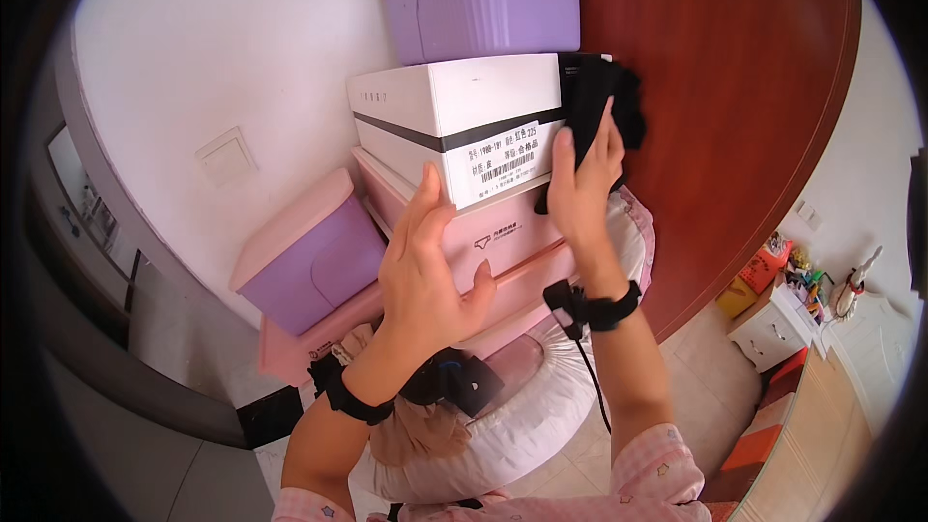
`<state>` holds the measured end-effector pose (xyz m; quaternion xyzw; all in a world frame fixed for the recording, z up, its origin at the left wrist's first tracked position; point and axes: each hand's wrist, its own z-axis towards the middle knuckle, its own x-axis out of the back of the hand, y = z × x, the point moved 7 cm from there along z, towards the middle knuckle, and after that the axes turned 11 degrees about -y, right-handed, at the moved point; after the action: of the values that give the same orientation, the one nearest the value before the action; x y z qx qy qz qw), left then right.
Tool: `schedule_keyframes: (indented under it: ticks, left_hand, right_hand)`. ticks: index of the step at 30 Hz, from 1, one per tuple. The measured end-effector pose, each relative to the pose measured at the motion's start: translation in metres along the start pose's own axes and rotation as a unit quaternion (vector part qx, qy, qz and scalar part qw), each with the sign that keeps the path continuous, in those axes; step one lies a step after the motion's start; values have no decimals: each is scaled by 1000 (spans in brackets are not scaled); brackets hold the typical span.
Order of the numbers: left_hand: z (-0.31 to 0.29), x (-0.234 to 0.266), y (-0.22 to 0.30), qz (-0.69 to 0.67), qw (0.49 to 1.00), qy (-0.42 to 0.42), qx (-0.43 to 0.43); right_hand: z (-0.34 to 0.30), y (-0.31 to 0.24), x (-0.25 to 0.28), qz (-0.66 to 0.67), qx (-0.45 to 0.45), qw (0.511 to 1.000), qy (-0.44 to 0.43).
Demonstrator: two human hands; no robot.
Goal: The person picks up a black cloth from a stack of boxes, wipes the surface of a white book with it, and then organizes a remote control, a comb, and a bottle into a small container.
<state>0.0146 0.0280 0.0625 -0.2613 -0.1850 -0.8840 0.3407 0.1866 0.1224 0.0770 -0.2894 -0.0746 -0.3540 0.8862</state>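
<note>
A black cloth item [626,101], its kind unclear, hangs bunched at the right end of a white shoe box [498,97]. My right hand [590,179] grips it, thumb and fingers pressed to the fabric; part of the cloth is hidden behind the hand. My left hand [420,275] holds nothing; its fingers reach up, with the thumb apart. Those fingertips are in front of the shoe box's lower edge, and I cannot tell whether they touch it. Beneath the shoe box lies a pink storage box [527,232].
A purple bin [493,5] rests on the shoe box. A purple container with a pink lid [324,266] leans at the left. Below my hands, a white-rimmed round holder [522,425] contains beige and dark cloth. A red-brown door [715,87] rises at the right.
</note>
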Motion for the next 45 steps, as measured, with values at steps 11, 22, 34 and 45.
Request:
schedule_keyframes:
  ticks: [11,22,34,45]
  left_hand:
    - [-9,4,-13,-166,986,-3,-31]
    - [-34,-25,-19,-118,982,-141,54]
    - [-44,-33,-25,-409,902,-90,102]
    - [-54,-27,-33,-399,909,-94,77]
  right_hand:
    - [-37,-34,-13,-20,109,992,-66]
    - [-81,9,-24,79,-86,992,-41]
    - [-131,-57,-45,0,115,959,-260]
    - [-98,37,-30,4,-25,987,-156]
